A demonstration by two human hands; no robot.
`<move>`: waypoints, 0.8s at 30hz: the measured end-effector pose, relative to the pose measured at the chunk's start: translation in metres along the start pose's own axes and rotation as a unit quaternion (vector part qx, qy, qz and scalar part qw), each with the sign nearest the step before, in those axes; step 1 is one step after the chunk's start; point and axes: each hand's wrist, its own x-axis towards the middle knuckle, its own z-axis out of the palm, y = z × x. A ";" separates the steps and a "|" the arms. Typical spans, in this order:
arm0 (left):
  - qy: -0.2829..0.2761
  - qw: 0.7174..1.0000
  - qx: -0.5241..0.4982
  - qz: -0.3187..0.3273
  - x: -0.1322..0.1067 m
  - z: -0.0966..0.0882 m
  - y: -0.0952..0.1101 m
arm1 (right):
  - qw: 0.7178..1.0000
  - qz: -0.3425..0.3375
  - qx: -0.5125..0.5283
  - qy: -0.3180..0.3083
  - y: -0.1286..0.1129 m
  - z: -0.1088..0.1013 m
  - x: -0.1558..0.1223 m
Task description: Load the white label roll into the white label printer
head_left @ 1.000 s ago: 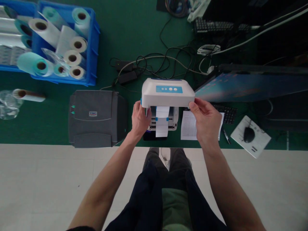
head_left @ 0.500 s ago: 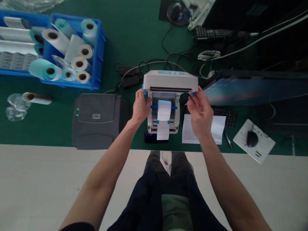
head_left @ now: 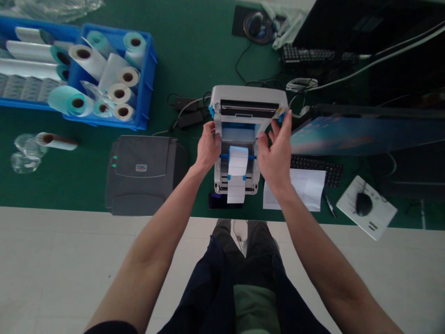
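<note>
A white label printer (head_left: 252, 183) stands at the near edge of the green table, its lid (head_left: 248, 104) swung up and back. A white label strip (head_left: 237, 174) runs out of its open bay over blue guides. My left hand (head_left: 207, 149) rests curled against the printer's left side below the lid hinge. My right hand (head_left: 276, 150) is spread open at the right side, fingertips up by the lid's blue corner tab.
A grey printer (head_left: 144, 174) sits to the left. A blue bin (head_left: 144, 95) of label rolls is at the back left. Right of the printer lie printed sheets (head_left: 295, 188), a keyboard (head_left: 325, 167), a mouse (head_left: 364, 204) and a monitor (head_left: 365, 127). Cables (head_left: 187, 109) trail behind.
The printer lid has swung from nearly closed to fully up and back. Both hands followed it, and the right hand has loosened from gripping the lid to spread fingers.
</note>
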 end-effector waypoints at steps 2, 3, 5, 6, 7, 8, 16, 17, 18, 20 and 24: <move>-0.006 1.000 0.018 0.013 -0.005 -0.003 0.003 | 0.998 -0.008 -0.060 -0.002 0.000 -0.008 -0.025; -0.001 0.999 0.037 0.018 -0.009 -0.005 0.006 | 0.994 -0.002 -0.104 -0.021 0.004 -0.010 -0.037; 0.021 0.995 0.094 0.028 -0.020 -0.008 0.014 | 0.981 0.015 -0.173 -0.083 0.020 -0.011 -0.053; 0.026 0.991 0.126 0.037 -0.026 -0.010 0.019 | 0.977 0.019 -0.187 -0.100 0.030 -0.009 -0.057; 0.017 0.986 0.157 0.052 -0.032 -0.010 0.024 | 0.972 0.021 -0.202 -0.117 0.040 -0.006 -0.059; -0.012 0.980 0.185 0.074 -0.036 -0.009 0.029 | 0.968 0.021 -0.215 -0.131 0.050 -0.003 -0.058; -0.298 0.871 0.338 0.196 -0.028 0.013 0.055 | 0.929 -0.015 -0.303 -0.212 0.074 0.006 -0.038; -0.300 0.865 0.352 0.194 -0.027 0.014 0.057 | 0.925 -0.022 -0.308 -0.220 0.075 0.006 -0.037; -0.300 0.862 0.361 0.192 -0.027 0.013 0.057 | 0.922 -0.028 -0.313 -0.227 0.075 0.006 -0.037; -0.293 0.864 0.364 0.190 -0.030 0.011 0.058 | 0.916 -0.037 -0.320 -0.238 0.078 0.008 -0.035; -0.247 0.898 0.329 0.158 -0.041 0.001 0.056 | 0.909 -0.049 -0.333 -0.248 0.085 0.012 -0.029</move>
